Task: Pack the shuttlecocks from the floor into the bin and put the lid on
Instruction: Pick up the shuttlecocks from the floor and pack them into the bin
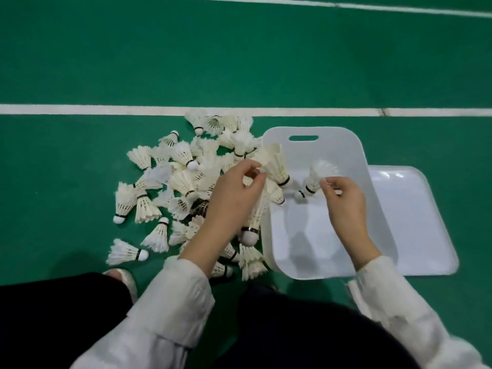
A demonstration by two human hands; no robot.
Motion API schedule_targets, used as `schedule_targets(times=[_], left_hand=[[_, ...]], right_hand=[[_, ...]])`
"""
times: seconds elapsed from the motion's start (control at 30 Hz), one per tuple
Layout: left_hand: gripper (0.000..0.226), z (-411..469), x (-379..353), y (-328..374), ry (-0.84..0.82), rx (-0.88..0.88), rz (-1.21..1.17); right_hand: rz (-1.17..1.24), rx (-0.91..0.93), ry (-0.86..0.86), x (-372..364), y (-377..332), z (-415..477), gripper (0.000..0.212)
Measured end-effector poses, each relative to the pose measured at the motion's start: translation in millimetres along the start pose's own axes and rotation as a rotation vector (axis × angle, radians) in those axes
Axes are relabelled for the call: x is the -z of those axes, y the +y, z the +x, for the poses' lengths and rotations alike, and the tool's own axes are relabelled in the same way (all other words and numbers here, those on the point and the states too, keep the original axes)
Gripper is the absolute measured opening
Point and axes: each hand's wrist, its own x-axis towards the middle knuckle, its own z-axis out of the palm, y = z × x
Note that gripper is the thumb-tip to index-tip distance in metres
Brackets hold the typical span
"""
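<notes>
Nearest the camera there are dark trousers [80, 323] and a pale shoe [125, 282] poking out on the left, with white sleeves [173, 296] reaching forward. The left hand [234, 194] has its fingertips pinched together on the feathers of a cream shuttlecock [277, 166], cork hanging down right over the left wall of the bin [269, 235]. The right hand [343, 202] is doing pretty much the same: thumb and forefinger nipped on the feathers of a fluffier shuttlecock [318, 174], held above the inside of the bin and a bit blurry. The bin is white, open on top, sits on the green floor [239, 62], and has a couple of loose birdies [278, 198] in it near the left wall. The lid [415, 222] lies flat on the floor at the bin's right side, either touching it or tucked under it, can't tell which. Right up against the bin's left side is the big pile of shuttlecocks [181, 179], lying every which way. Past all that a white court line [80, 109] runs straight across, and the pile's far edge just reaches it.
</notes>
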Motion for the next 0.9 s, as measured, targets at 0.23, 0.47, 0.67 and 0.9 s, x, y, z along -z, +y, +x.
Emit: schedule_targets(times=[0.23,0.47,0.67,0.9], left_hand=[[0.012,19.1,-42.7,-10.0,-0.063,0.025,0.064],[0.011,30.0,-53.0,-12.7,-0.085,0.032,0.11],[0.011,32.0,-56.7,-12.4,-0.121,0.015,0.168],[0.009,30.5,-62.7,0.3,-0.171,-0.083,0.119]], right_hand=[[-0.1,-0.03,-0.143,-35.1,38.4,62.2,0.019],[-0.19,-0.097,-0.259,-78.5,75.3,101.9,0.019],[-0.274,-0.07,-0.338,-63.1,70.6,106.3,0.039],[0.167,0.235,-0.516,29.7,-5.5,44.3,0.034]])
